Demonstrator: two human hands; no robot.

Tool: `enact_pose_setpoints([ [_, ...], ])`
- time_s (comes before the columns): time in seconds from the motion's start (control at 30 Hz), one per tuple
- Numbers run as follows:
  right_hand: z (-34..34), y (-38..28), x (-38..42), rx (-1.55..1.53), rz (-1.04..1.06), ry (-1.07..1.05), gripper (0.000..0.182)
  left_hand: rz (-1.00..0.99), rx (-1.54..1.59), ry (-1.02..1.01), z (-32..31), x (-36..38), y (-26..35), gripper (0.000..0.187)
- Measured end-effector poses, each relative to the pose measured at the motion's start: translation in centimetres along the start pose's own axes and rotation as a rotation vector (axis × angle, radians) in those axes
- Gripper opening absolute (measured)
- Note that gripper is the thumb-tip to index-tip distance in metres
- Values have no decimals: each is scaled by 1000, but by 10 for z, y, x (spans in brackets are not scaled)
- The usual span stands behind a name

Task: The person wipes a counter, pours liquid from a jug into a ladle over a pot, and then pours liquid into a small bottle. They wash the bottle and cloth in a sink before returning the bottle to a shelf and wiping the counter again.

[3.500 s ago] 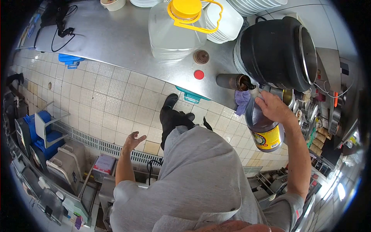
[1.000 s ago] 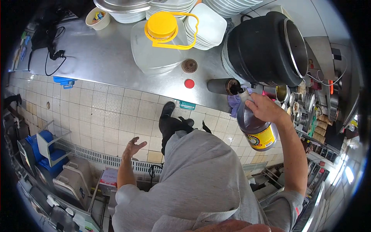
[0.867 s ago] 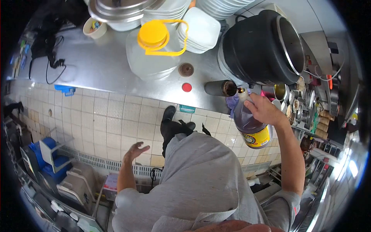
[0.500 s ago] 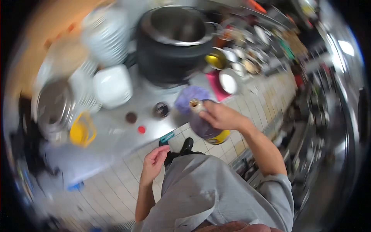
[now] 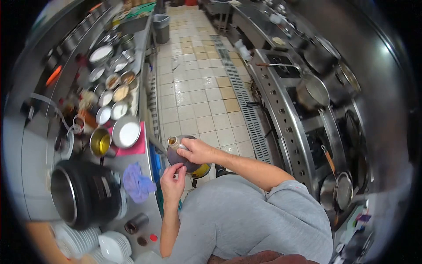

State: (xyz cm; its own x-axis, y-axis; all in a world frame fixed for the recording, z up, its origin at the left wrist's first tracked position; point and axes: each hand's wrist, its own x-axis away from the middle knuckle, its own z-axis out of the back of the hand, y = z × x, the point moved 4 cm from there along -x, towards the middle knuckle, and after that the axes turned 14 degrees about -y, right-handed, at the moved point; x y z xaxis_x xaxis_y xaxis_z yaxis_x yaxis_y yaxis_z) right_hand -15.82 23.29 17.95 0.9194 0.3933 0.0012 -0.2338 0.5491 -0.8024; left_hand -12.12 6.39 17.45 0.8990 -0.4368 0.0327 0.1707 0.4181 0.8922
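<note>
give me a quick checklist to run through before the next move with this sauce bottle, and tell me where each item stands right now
1. Right hand has a firm hold on the sauce bottle: ok, it wraps the shoulder.
2. Left hand supports the bottle: ok, fingertips touch its body.
3. Bottle capped: not ok, the neck looks open.
4. Bottle upright: not ok, it is tilted, neck toward the counter.
5. Red cap within sight: ok, on the counter near the dark cylinder; whether it fits this bottle, cannot tell.
6. Spills below: cannot tell; the purple cloth lies at the counter edge.
</note>
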Motion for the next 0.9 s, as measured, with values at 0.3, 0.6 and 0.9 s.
enact_pose_setpoints([
  [0.3,53,86,22,-789,-293,158,22,-77,-280,-165,-84,-103,39,37],
  [0.6,142,109,20,-1132,-24,222,24,-209,-357,-17,-136,-202,66,39],
  [0.9,213,159,-23,-1238,47,265,46,-241,-535,-269,-144,-332,94,27],
])
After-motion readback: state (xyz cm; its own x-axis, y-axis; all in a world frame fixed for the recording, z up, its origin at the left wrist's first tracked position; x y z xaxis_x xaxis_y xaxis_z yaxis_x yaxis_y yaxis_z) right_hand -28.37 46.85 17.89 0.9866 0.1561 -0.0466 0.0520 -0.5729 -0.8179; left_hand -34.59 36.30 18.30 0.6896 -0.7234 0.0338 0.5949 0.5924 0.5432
